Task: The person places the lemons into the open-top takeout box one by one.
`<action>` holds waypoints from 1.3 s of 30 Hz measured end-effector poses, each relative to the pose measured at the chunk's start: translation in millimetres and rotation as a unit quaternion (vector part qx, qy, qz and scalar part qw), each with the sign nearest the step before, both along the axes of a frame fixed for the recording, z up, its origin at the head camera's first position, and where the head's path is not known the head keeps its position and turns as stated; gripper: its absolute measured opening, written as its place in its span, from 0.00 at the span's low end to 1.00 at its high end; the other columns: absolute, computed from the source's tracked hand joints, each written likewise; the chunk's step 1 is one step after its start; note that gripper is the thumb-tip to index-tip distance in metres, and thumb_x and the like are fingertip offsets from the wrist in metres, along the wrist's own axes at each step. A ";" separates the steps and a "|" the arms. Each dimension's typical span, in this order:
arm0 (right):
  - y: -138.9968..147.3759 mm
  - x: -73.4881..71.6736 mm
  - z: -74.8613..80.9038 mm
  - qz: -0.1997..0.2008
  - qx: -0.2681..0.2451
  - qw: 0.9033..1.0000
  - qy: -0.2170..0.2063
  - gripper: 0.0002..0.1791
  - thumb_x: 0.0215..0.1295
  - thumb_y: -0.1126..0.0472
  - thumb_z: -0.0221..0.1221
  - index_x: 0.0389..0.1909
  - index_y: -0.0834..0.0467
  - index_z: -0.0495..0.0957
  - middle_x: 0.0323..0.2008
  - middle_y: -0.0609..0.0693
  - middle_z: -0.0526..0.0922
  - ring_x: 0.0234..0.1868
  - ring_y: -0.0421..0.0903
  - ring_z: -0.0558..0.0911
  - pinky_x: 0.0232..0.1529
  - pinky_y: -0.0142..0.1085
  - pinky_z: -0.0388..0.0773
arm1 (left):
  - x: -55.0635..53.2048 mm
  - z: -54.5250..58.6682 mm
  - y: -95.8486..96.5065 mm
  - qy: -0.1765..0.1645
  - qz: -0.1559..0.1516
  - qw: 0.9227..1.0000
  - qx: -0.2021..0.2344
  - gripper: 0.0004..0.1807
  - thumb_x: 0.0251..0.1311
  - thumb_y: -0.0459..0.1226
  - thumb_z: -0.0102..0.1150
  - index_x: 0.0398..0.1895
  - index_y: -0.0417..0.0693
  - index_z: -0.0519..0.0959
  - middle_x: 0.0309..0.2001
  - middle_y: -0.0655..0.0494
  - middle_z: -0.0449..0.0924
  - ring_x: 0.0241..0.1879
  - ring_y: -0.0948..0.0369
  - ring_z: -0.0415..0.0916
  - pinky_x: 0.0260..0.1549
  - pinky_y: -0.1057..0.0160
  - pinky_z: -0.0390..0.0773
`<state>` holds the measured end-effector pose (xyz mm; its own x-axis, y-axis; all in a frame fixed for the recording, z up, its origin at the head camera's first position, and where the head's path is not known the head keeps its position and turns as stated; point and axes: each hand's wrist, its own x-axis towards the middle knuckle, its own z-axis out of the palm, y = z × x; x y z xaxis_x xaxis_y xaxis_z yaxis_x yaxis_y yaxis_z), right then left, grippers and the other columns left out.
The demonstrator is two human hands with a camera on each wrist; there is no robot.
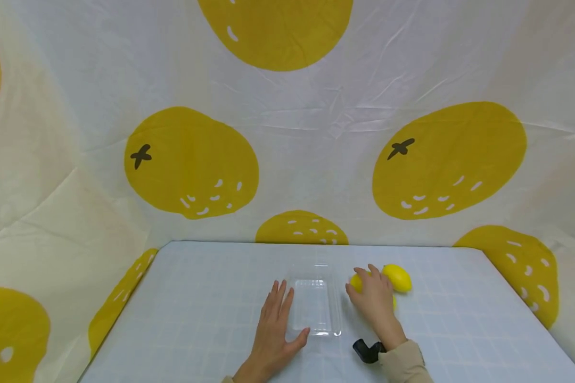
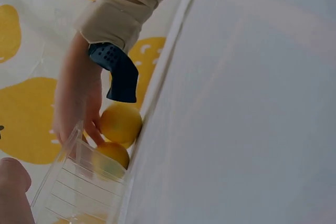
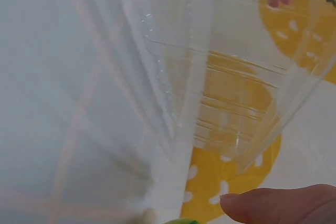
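A clear plastic box [image 1: 311, 306] stands in the middle of the table. My left hand [image 1: 275, 330] is at its left side, fingers extended along the rim and thumb near the front corner. To the right of the box, my right hand [image 1: 376, 300] reaches down with curved fingers and thumb around a lemon [image 1: 356, 282], mostly covered by the hand. A second lemon [image 1: 397, 278] lies just beyond the hand, and part of a third lemon [image 1: 394, 302] shows beside the wrist. In the right wrist view, the thumb [image 3: 278, 205] is near a sliver of lemon [image 3: 182, 222] at the bottom edge.
A black wrist camera [image 1: 368, 351] juts from the right sleeve [image 1: 404, 364], low over the table. The table [image 1: 196, 308] has a pale checked cloth. Behind it hangs a white curtain [image 1: 311, 159] printed with large yellow fruit.
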<state>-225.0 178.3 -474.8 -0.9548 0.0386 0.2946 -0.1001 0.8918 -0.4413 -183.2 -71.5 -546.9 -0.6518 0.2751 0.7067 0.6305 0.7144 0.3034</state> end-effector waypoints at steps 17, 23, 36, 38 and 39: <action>0.8 -2.6 -11.5 0.020 0.048 0.999 -0.011 0.24 0.55 0.66 0.65 0.55 0.62 0.80 0.61 0.76 0.70 0.60 0.73 0.70 0.63 0.66 0.57 | -0.6 -1.9 -1.2 0.038 0.016 0.998 -0.039 0.40 0.64 0.58 0.51 0.69 0.36 0.67 0.72 0.44 0.63 0.70 0.42 0.61 0.67 0.47 0.60; 2.3 -2.6 -14.0 0.007 0.049 0.999 -0.003 0.25 0.55 0.62 0.68 0.56 0.60 0.80 0.57 0.72 0.73 0.49 0.72 0.75 0.56 0.64 0.61 | -1.2 -3.4 -1.5 0.033 0.015 0.999 -0.040 0.41 0.64 0.58 0.53 0.70 0.37 0.66 0.73 0.45 0.62 0.70 0.43 0.62 0.68 0.48 0.58; 7.1 -7.5 -21.4 -0.015 0.035 0.998 0.043 0.25 0.46 0.59 0.70 0.49 0.58 0.83 0.51 0.66 0.78 0.42 0.68 0.77 0.49 0.58 0.64 | -0.9 -2.9 -1.0 0.029 0.014 0.999 -0.036 0.40 0.63 0.57 0.54 0.69 0.36 0.68 0.73 0.44 0.62 0.69 0.42 0.62 0.68 0.50 0.56; 7.3 -8.0 -22.5 -0.013 0.031 0.998 0.047 0.25 0.45 0.59 0.71 0.49 0.58 0.83 0.51 0.65 0.78 0.42 0.68 0.77 0.49 0.58 0.64 | -1.0 -2.8 -1.1 0.029 0.016 0.999 -0.039 0.40 0.63 0.57 0.54 0.68 0.36 0.68 0.72 0.44 0.63 0.69 0.42 0.62 0.68 0.49 0.57; 7.4 -8.3 -22.9 -0.012 0.029 0.998 0.048 0.25 0.46 0.58 0.72 0.49 0.58 0.83 0.51 0.65 0.78 0.42 0.67 0.77 0.50 0.58 0.63 | -1.0 -2.7 -1.1 0.028 0.016 0.999 -0.040 0.40 0.63 0.57 0.54 0.68 0.36 0.68 0.72 0.43 0.63 0.69 0.42 0.62 0.67 0.49 0.57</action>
